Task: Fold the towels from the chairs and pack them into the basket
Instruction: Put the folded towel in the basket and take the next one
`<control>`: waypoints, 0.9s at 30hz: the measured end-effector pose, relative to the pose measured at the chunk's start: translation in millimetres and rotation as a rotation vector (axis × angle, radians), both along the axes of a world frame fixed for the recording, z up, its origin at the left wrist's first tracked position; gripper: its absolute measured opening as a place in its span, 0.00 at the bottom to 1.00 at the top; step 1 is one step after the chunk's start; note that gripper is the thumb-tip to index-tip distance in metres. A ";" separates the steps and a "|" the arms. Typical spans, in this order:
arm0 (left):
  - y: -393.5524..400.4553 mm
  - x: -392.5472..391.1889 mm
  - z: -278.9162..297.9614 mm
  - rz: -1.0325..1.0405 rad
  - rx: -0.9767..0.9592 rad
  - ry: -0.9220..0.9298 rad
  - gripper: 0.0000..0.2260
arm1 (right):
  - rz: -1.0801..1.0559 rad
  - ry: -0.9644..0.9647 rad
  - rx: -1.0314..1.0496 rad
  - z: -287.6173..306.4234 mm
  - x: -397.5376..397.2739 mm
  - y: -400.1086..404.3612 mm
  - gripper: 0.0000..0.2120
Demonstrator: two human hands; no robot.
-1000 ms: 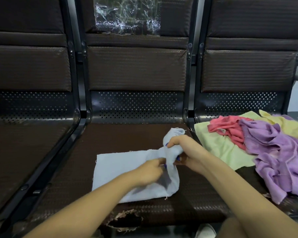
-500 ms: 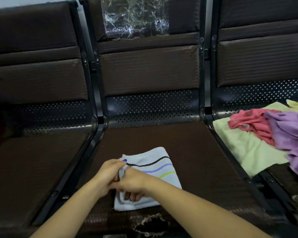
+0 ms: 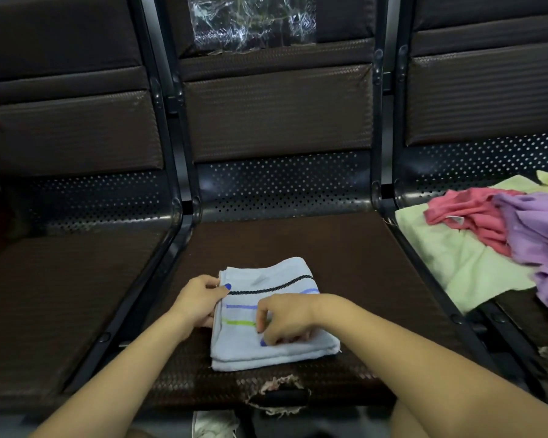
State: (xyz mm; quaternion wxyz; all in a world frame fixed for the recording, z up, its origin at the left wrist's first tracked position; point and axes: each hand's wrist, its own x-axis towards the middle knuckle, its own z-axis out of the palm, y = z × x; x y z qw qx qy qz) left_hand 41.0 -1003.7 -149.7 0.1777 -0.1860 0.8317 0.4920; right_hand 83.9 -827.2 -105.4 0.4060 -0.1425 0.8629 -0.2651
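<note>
A folded light blue towel [image 3: 272, 314] with black, blue and green stripes lies on the middle chair seat [image 3: 345, 257], near its front edge. My left hand [image 3: 200, 301] pinches the towel's left edge, thumb on top. My right hand [image 3: 285, 320] lies on top of the towel with fingers curled down, thumb and fingertips pinching the upper layer near the front. On the right seat sits a loose pile: a pale green towel [image 3: 456, 257], a pink towel [image 3: 469, 213] and a purple towel [image 3: 538, 229]. No basket is in view.
The left chair seat [image 3: 60, 295] holds nothing. Black metal frame bars [image 3: 159, 267] divide the seats. The middle seat's front edge is torn [image 3: 276, 393]. Crinkled clear plastic [image 3: 250, 20] is stuck on the middle backrest. A white shoe [image 3: 212, 425] shows below.
The towel went from spread and bunched to a folded rectangle with the stripes on top. Both hands moved left onto it, and my right hand now sits on its top.
</note>
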 end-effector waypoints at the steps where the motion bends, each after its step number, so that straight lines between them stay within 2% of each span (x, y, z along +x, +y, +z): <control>1: -2.2 -2.6 -2.9 -0.009 -0.067 0.024 0.07 | 0.019 0.001 -0.010 -0.7 0.7 0.3 0.05; 5: -3.8 -5.5 -8.4 -0.067 -0.215 0.067 0.07 | 0.081 0.028 -0.028 -7.7 1.3 -3.3 0.06; 9: 1.3 -9.6 -7.0 -0.118 -0.300 0.077 0.16 | 0.125 0.038 -0.015 -11.8 2.8 -2.3 0.05; 11: 2.4 -12.2 -6.9 -0.097 -0.252 0.045 0.15 | 0.145 0.029 0.005 -11.3 3.7 -0.8 0.05; 16: 6.3 -10.9 -4.2 0.081 0.108 -0.064 0.12 | 0.173 -0.018 -0.003 -10.7 4.3 3.7 0.06; 19: 10.8 -12.1 -2.5 0.095 0.140 -0.040 0.10 | 0.203 -0.040 -0.022 -10.1 2.9 6.3 0.07; 22: 14.8 -15.6 -4.7 0.020 0.036 0.022 0.02 | 0.211 -0.036 -0.037 -14.4 1.4 3.7 0.07; 24: 17.5 -19.3 -8.8 -0.030 -0.093 0.081 0.08 | 0.196 -0.016 -0.054 -18.6 0.7 2.5 0.06; 27: 23.5 -23.4 -10.6 -0.040 -0.195 0.174 0.24 | 0.116 -0.020 -0.130 -17.5 0.0 5.9 0.06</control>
